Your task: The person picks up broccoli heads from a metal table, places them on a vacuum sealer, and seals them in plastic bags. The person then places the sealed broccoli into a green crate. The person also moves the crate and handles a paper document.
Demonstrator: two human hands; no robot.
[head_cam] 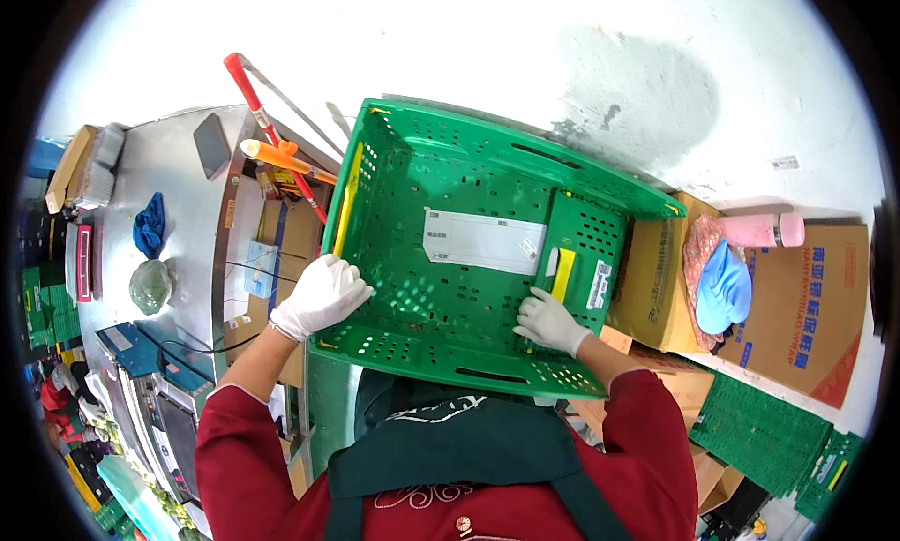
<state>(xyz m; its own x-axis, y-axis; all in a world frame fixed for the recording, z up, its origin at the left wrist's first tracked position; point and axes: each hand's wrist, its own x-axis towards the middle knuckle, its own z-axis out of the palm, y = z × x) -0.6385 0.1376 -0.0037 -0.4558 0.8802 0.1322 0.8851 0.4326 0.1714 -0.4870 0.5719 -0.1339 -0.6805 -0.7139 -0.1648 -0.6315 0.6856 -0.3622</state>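
Note:
A green plastic folding crate [485, 295] lies before me, its inside facing up. My left hand [327, 295], in a white glove, grips the crate's left end wall near the corner, below a yellow handle strip [349, 196]. The gloved fingers of my right hand [550, 321] curl over the top edge of the right end panel [587, 242], which leans inward over the crate floor. Just above those fingers is the panel's yellow handle [563, 274]. A white paper sheet [485, 240] with printing lies on the crate floor, its right end close to the panel.
Left stands a steel table [186, 210] with a phone [211, 146], a blue cloth [149, 226] and a plastic-wrapped green vegetable [150, 286]. Red and orange handles [281, 158] rise beside the crate. Right are cardboard boxes [794, 295], a blue cap [723, 288] and a pink bottle [763, 230].

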